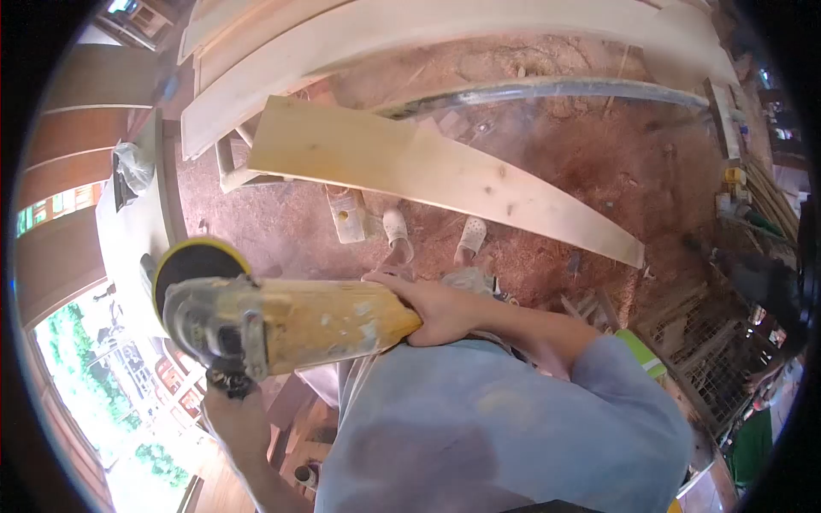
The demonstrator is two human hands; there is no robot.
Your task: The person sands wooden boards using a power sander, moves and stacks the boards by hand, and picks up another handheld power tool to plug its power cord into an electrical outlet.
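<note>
A yellow angle grinder (316, 321) with a dark head is held up in front of my chest, pointing left. Its round black disc with a yellow rim (201, 263) faces away from the board. My right hand (440, 309) is closed around the rear end of the body. At the head's side, my left hand (233, 415) grips the black side handle (233, 384); its fingers are partly hidden. Beyond the tool lies a pale wooden board (385, 158), wide at the left and tapering in a curve to the right. The disc is apart from it.
Long pale planks (445, 26) curve across the far side, with a metal pipe (581, 88) below them. My light clogs (472, 232) stand on reddish, dusty ground near a small block (344, 215). A metal grid (697, 359) is at the right.
</note>
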